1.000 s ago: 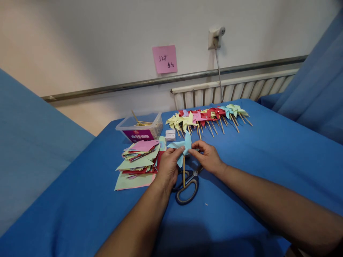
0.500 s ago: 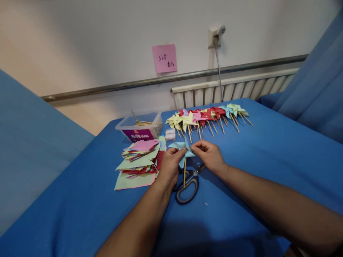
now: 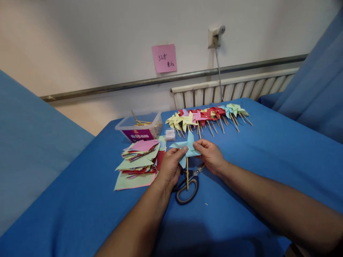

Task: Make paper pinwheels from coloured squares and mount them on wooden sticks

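- Two bare forearms are seen entering from the lower edge of the frame and meeting at the centre, above a bench (image 3: pixel 254 157) covered in blue cloth.
- A pair of black-handled scissors (image 3: pixel 193 175) lies flat on the cloth just below the hands, with its handle loops toward the lower edge of the frame.
- A light blue paper pinwheel (image 3: pixel 189 146) is held between the left hand (image 3: pixel 170 166) and the right hand (image 3: pixel 211 155), at frame centre and raised above the scissors.
- The left fingers (image 3: pixel 180 151) are closed on the left side of the paper head, and the right fingers (image 3: pixel 198 144) are pinched on its right side. Neither hand is nearer than the other.
- Its thin wooden stick (image 3: pixel 187 175) runs nearly upright in the frame. It hangs from the head down between the two hands, with its free end over the scissor handles.
- A loose stack of coloured paper squares (image 3: pixel 139 160) lies just left of the left hand.
- A clear plastic box (image 3: pixel 139 126) of sticks stands beyond the stack, with a small white object (image 3: pixel 170 134) beside it.
- A row of finished paper pinwheels (image 3: pixel 206 116) is laid along the far edge of the bench.
- On the wall behind, a white radiator (image 3: pixel 230 89) and a pink sticky note (image 3: pixel 164 58) are seen.
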`<state>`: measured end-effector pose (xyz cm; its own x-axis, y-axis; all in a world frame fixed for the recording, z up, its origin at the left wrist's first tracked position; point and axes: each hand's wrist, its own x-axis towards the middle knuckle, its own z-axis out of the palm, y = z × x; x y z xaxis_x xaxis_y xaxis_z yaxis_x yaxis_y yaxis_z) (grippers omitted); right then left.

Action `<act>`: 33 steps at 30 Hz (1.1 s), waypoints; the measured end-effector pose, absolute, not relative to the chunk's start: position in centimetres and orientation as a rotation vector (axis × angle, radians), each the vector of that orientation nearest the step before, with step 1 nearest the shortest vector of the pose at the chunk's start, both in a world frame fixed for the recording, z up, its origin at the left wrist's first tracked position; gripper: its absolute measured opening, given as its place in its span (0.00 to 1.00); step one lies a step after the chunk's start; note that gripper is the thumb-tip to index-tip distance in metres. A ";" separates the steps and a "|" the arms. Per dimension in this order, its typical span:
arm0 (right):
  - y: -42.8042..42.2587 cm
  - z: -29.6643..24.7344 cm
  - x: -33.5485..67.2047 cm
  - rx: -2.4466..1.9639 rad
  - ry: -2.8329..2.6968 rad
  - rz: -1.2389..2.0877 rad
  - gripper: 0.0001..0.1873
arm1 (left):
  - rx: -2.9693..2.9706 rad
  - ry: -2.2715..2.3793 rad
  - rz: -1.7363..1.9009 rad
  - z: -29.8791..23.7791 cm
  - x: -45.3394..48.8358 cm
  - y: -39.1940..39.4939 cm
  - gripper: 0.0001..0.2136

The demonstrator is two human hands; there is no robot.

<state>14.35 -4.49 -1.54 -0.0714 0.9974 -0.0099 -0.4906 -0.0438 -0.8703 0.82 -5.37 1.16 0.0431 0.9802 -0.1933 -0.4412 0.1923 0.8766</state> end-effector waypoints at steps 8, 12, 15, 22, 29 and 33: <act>-4.6 -1.3 14.7 -0.693 -0.779 1.727 0.19 | 0.741 0.902 1.164 1.3 0.8 -5.6 0.14; -4.5 -1.4 14.7 -0.670 -0.768 1.754 0.19 | 0.745 0.895 1.156 1.5 0.8 -5.7 0.14; -4.6 -1.2 14.8 -0.662 -0.766 1.771 0.21 | 0.737 0.896 1.145 1.7 0.8 -5.8 0.14; -4.5 -1.1 15.1 -0.727 -0.888 1.736 0.21 | 0.755 0.914 1.127 1.7 0.8 -5.8 0.14; -4.8 -1.1 14.7 -0.745 -0.935 1.603 0.22 | 0.837 1.047 1.241 1.2 0.9 -5.5 0.14; -4.8 -1.2 14.6 -0.744 -0.963 1.570 0.21 | 0.852 1.067 1.238 1.5 1.0 -5.7 0.14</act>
